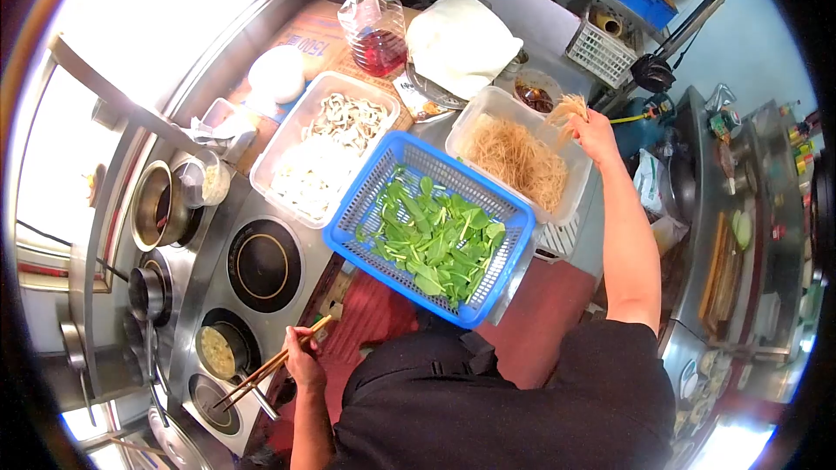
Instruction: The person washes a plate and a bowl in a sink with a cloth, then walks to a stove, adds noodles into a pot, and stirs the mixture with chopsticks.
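My left hand [305,362] is closed around a pair of wooden chopsticks [268,369], whose tips slant down to the left past a small pot [219,350] with pale food in it. At the upper right, my right hand [596,137] grips a bunch of dry-looking brown vermicelli [569,113]. It is at the right edge of a clear plastic tub [578,183] that holds a tangled heap of the same vermicelli. A blue basket [353,209] of green leaves stands between my hands, in front of the tub.
A clear tub [263,170] of sliced mushrooms sits left of the basket. Behind it are a bottle of red liquid [380,50] and a white cloth [459,42]. Round cooktops [264,265] line the left counter, with a metal bowl [150,235] beside them. A white crate [601,52] stands at the back right.
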A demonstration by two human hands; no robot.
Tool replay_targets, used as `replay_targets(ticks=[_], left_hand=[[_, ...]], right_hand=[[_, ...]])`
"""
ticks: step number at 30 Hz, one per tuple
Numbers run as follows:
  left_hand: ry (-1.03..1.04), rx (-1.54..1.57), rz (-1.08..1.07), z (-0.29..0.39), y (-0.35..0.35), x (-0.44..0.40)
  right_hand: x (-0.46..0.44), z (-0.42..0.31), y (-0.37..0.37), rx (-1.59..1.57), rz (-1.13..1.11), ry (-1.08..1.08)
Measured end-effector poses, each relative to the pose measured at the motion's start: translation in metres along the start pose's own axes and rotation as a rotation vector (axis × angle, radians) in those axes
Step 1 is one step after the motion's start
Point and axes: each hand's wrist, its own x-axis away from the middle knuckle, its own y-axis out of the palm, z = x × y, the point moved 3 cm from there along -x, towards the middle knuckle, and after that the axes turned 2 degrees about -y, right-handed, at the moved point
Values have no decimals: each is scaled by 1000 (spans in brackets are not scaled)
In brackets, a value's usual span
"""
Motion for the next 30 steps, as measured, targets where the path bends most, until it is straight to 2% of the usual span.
replay_targets(ticks=[4,10,12,14,16,18,30], left_hand=[[23,-15,5,1,-7,7],[-6,41,29,-4,-22,14],[4,80,5,-6,-31,15],[20,122,-11,-7,-44,16],[53,151,6,-11,-59,21],[50,195,48,-8,-77,30],[33,324,343,-36,-227,62]], right_hand=[[20,-58,-10,-87,6,-34],[45,-158,-7,-178,-34,-279],[58,-194,3,-175,-90,-290],[74,-232,18,-309,-160,-385],[94,-273,32,-285,-205,-448],[120,-316,52,-431,-344,-500],[330,-535,204,-572,-773,-810]])
